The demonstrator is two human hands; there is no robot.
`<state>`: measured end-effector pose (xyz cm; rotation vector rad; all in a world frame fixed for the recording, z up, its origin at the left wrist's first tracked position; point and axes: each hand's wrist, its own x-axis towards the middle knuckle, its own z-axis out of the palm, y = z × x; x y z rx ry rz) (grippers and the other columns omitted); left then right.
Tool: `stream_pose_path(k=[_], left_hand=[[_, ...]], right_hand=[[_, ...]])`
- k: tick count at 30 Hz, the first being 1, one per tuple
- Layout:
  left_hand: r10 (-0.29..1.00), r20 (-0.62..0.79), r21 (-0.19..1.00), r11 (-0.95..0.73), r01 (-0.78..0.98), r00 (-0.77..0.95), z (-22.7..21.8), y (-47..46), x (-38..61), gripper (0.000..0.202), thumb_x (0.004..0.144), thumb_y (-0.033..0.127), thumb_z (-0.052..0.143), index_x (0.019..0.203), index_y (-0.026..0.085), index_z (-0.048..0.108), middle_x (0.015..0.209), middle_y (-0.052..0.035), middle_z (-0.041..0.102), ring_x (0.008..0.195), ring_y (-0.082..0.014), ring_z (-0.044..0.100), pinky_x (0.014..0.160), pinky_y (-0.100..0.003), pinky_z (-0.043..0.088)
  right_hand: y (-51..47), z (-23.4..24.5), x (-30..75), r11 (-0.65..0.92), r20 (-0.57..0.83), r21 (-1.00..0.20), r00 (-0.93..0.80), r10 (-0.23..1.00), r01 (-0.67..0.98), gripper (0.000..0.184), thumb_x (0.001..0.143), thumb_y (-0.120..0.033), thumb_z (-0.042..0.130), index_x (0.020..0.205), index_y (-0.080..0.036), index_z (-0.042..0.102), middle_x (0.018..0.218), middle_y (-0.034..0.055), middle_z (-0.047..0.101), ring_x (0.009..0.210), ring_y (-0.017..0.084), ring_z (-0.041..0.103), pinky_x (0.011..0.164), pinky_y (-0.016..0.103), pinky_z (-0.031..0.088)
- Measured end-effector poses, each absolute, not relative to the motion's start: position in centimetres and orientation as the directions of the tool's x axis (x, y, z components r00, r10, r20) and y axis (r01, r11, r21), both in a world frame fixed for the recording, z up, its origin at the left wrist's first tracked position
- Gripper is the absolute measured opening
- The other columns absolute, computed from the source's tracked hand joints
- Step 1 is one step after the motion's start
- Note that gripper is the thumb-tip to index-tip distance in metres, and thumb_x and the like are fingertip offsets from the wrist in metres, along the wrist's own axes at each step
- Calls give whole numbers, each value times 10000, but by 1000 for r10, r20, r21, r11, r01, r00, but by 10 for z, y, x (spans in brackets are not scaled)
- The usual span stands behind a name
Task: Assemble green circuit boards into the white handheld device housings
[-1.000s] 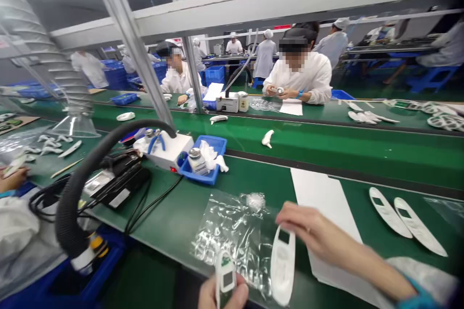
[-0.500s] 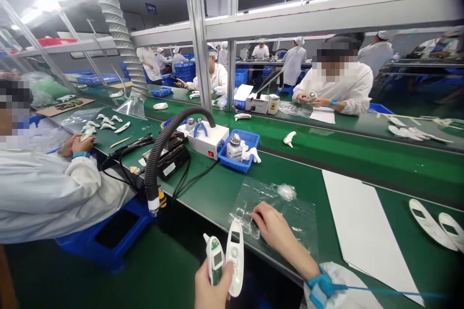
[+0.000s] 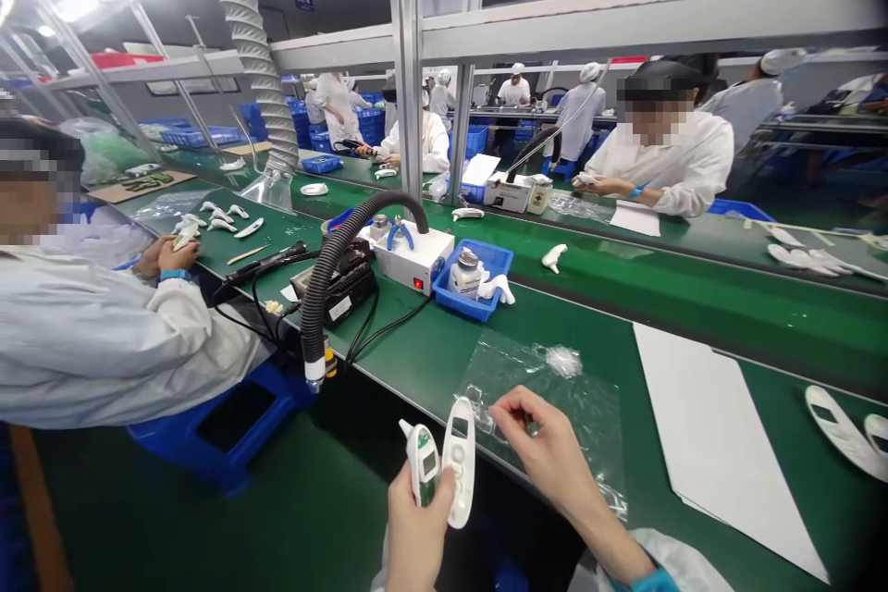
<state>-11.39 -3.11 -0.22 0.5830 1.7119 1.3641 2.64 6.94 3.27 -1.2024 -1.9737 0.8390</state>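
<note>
My left hand [image 3: 416, 532] at the bottom of the view holds two items upright. One is a white and green ear thermometer [image 3: 422, 462] with a small display. Beside it stands a white thermometer casing [image 3: 459, 467] with a dark window. My right hand [image 3: 555, 453] rests over a clear plastic bag [image 3: 548, 398] on the green belt, its fingertips curled close together at a small clear piece [image 3: 482, 412]. I cannot tell whether they grip anything.
A white paper sheet [image 3: 714, 444] and white casings [image 3: 843, 430] lie to the right. Ahead stand a blue tray [image 3: 472, 282] holding a bottle and a white unit [image 3: 409, 257] with pliers. A black hose [image 3: 333, 282] curves beside it. A co-worker's arm [image 3: 104, 342] is at left.
The white casing has passed from my right hand into my left, beside the thermometer. My right hand has moved left onto the plastic bag. The whole view has swung left.
</note>
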Motion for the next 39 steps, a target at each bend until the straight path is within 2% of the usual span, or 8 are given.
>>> stream_pose_path(k=[2,4,12,16,26,32,39], left_hand=[[793,-288,956,269,-115,-536,0,-30,-110,237,685,376,676,698,143,635,603,-9,620,546,-149,524,535,-243,432],[800,-249,966,244,-83,-546,1,-29,-106,225,696,366,663,691,144,632,612,-16,629,595,-170,550,588,-259,444],[815,-236,966,255,-38,-529,1,-28,-101,243,713,372,645,737,130,641,639,-42,653,641,-206,581,614,-287,437],[814,-240,965,262,-35,-530,-2,-28,-102,258,713,377,640,756,123,647,652,-51,665,654,-216,591,618,-291,441],[835,-210,958,280,65,-508,-4,-32,-105,240,742,358,623,798,128,660,701,-70,683,707,-237,614,684,-314,474],[828,-266,951,308,3,-493,-3,-32,-106,250,733,371,629,789,128,649,690,-63,668,692,-227,597,663,-305,464],[811,-307,949,303,-93,-497,-5,-32,-104,226,722,359,643,718,136,605,634,-22,614,594,-162,520,609,-285,443]], right_hand=[[67,40,25,280,81,-862,-430,899,423,244,882,-321,515,679,-195,559,670,-11,542,630,149,463,618,269,365],[66,42,23,246,27,-878,-471,881,410,232,870,-317,528,680,-190,569,670,-13,541,635,148,466,606,261,367],[65,36,20,248,43,-854,-412,910,458,253,868,-328,511,655,-192,530,632,-22,517,595,138,442,600,258,357],[65,33,19,197,-1,-871,-403,915,450,268,849,-358,530,640,-192,503,598,-31,484,571,133,418,548,246,339],[70,20,18,89,-85,-916,-408,909,390,278,805,-396,564,639,-172,555,568,-36,468,533,119,395,513,236,332],[70,21,18,78,-91,-918,-398,913,390,298,794,-429,569,631,-180,549,564,-36,469,531,121,399,510,236,328],[67,21,18,49,-111,-932,-410,905,360,302,792,-435,563,633,-180,534,556,-41,447,518,116,377,501,237,317]])
